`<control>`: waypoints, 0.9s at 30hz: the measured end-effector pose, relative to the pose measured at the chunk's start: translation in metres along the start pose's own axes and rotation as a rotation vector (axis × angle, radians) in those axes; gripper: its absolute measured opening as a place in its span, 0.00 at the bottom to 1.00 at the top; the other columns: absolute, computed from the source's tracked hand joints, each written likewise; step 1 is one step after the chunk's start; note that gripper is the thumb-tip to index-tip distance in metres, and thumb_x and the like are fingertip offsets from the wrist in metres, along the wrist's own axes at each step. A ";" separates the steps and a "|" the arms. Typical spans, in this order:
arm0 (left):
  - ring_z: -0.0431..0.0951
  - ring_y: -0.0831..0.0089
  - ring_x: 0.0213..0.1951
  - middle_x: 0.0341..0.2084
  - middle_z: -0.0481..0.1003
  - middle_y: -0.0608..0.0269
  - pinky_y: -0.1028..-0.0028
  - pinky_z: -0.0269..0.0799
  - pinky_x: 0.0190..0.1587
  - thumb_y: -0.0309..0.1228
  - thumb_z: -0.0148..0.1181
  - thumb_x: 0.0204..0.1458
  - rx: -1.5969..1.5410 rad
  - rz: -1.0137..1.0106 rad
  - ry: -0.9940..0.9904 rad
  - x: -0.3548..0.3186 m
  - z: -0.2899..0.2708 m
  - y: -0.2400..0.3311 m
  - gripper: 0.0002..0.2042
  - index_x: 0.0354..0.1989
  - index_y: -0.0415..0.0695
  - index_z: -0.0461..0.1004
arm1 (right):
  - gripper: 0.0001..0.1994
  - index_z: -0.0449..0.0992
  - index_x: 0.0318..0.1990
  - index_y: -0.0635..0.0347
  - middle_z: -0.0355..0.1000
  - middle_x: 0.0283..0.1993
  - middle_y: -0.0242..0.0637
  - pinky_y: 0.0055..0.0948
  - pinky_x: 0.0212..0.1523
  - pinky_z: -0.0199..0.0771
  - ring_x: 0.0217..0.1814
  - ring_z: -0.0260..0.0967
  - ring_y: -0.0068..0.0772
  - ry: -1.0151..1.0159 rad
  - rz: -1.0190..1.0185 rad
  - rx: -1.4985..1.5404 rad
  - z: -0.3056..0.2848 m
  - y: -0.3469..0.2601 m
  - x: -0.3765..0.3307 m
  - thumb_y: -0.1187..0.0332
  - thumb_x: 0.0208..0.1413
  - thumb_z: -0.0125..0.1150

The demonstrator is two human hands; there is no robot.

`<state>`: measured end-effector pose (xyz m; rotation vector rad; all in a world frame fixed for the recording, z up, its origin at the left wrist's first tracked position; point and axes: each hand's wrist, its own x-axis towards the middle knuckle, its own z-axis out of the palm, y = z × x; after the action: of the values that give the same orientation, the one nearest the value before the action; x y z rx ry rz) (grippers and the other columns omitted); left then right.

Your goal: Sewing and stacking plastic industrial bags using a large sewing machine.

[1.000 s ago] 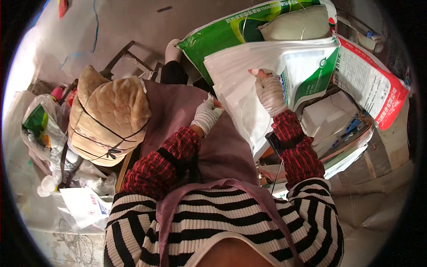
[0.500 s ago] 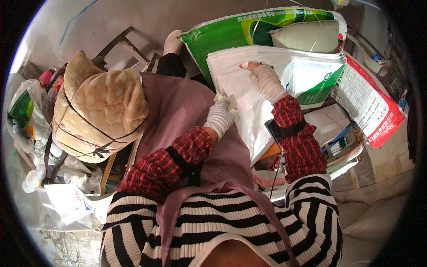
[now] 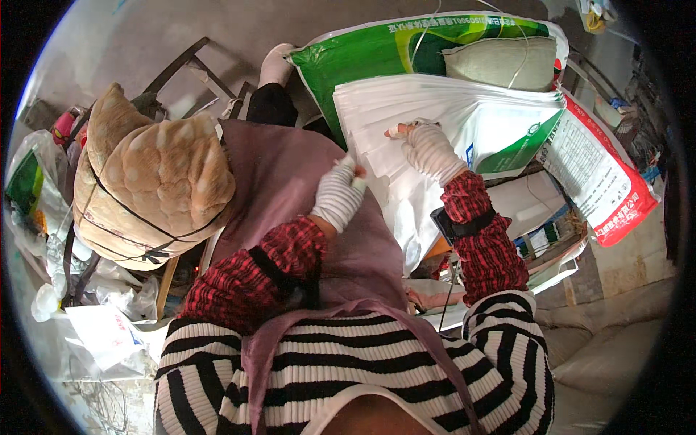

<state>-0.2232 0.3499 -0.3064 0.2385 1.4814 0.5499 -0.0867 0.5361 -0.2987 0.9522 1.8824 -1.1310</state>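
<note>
We see two gloved hands on one stack of white woven sacks, which lies ahead of the lap on one green sack. The left hand pinches the stack's near edge, fingers closed on it. The right hand rests on top, one fingertip extended, the rest curled. One red-and-white printed sack lies to the right; one tied tan cushion bundle sits left.
</note>
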 end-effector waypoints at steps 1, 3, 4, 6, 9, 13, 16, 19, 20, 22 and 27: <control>0.69 0.77 0.35 0.29 0.72 0.67 0.77 0.68 0.43 0.24 0.52 0.54 0.156 0.081 0.063 0.003 -0.011 0.021 0.06 0.37 0.35 0.69 | 0.15 0.76 0.45 0.47 0.75 0.43 0.39 0.35 0.49 0.69 0.46 0.72 0.43 -0.002 0.003 -0.001 0.003 0.005 0.001 0.69 0.49 0.52; 0.70 0.76 0.36 0.29 0.72 0.63 0.77 0.67 0.43 0.25 0.53 0.53 0.077 -0.078 0.081 0.032 -0.019 -0.011 0.08 0.40 0.37 0.69 | 0.15 0.77 0.44 0.48 0.76 0.42 0.38 0.34 0.47 0.71 0.44 0.73 0.42 0.008 -0.043 0.079 0.007 0.010 0.006 0.70 0.47 0.55; 0.74 0.60 0.31 0.26 0.72 0.55 0.69 0.71 0.38 0.24 0.59 0.42 0.189 -0.032 0.136 0.027 -0.026 0.033 0.14 0.40 0.40 0.68 | 0.15 0.77 0.44 0.48 0.76 0.42 0.38 0.34 0.47 0.71 0.44 0.73 0.42 0.006 -0.035 0.081 0.011 0.014 0.005 0.70 0.47 0.55; 0.74 0.61 0.32 0.27 0.72 0.55 0.69 0.71 0.39 0.23 0.58 0.42 0.258 0.041 0.112 0.041 -0.027 0.031 0.14 0.40 0.40 0.68 | 0.14 0.77 0.43 0.50 0.76 0.41 0.38 0.32 0.45 0.72 0.41 0.74 0.41 0.055 -0.052 0.166 0.013 0.017 0.006 0.70 0.47 0.55; 0.73 0.62 0.35 0.29 0.71 0.53 0.68 0.69 0.41 0.22 0.57 0.43 0.334 0.150 0.104 0.065 -0.024 0.018 0.14 0.41 0.40 0.69 | 0.14 0.77 0.44 0.50 0.76 0.40 0.38 0.33 0.45 0.72 0.41 0.74 0.42 0.040 -0.041 0.216 0.008 0.011 0.009 0.70 0.48 0.55; 0.68 0.69 0.31 0.27 0.70 0.59 0.72 0.66 0.36 0.27 0.56 0.48 0.265 0.151 0.151 0.085 -0.027 0.003 0.08 0.36 0.39 0.73 | 0.13 0.76 0.41 0.58 0.75 0.38 0.47 0.31 0.45 0.71 0.41 0.73 0.44 -0.015 0.013 0.172 -0.009 -0.004 0.009 0.74 0.47 0.53; 0.70 0.72 0.36 0.36 0.72 0.61 0.75 0.69 0.41 0.13 0.52 0.46 0.115 -0.130 -0.030 0.099 -0.032 -0.017 0.19 0.47 0.42 0.69 | 0.12 0.77 0.42 0.50 0.76 0.39 0.41 0.38 0.45 0.71 0.42 0.73 0.45 -0.073 0.058 0.123 -0.007 -0.001 0.009 0.68 0.49 0.52; 0.69 0.76 0.33 0.35 0.72 0.65 0.78 0.68 0.38 0.11 0.49 0.47 0.142 -0.018 -0.095 0.105 -0.029 -0.034 0.20 0.49 0.43 0.70 | 0.12 0.77 0.41 0.50 0.75 0.39 0.42 0.39 0.47 0.70 0.43 0.72 0.45 -0.030 0.017 0.121 -0.002 0.007 0.008 0.67 0.50 0.50; 0.69 0.76 0.32 0.34 0.73 0.64 0.79 0.68 0.38 0.11 0.49 0.48 0.053 -0.139 -0.161 0.108 -0.025 -0.035 0.20 0.49 0.42 0.70 | 0.12 0.77 0.41 0.51 0.75 0.40 0.43 0.39 0.48 0.69 0.44 0.72 0.45 -0.039 0.025 0.125 -0.002 0.009 0.007 0.67 0.50 0.50; 0.69 0.76 0.32 0.34 0.73 0.63 0.80 0.68 0.37 0.11 0.48 0.49 -0.038 -0.260 -0.216 0.104 -0.021 -0.087 0.19 0.50 0.41 0.70 | 0.13 0.77 0.41 0.51 0.75 0.40 0.44 0.39 0.49 0.69 0.45 0.71 0.46 -0.050 0.023 0.125 -0.006 0.007 0.008 0.67 0.50 0.49; 0.72 0.75 0.35 0.36 0.74 0.59 0.79 0.68 0.40 0.15 0.48 0.52 -0.179 -0.276 -0.348 0.116 -0.005 -0.053 0.15 0.49 0.34 0.69 | 0.13 0.77 0.41 0.52 0.75 0.40 0.45 0.37 0.48 0.70 0.42 0.72 0.48 -0.026 0.098 0.252 -0.001 0.014 0.004 0.67 0.49 0.49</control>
<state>-0.2175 0.3600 -0.4338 -0.0136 1.0971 0.3911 -0.0767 0.5426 -0.3067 1.1487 1.6801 -1.3353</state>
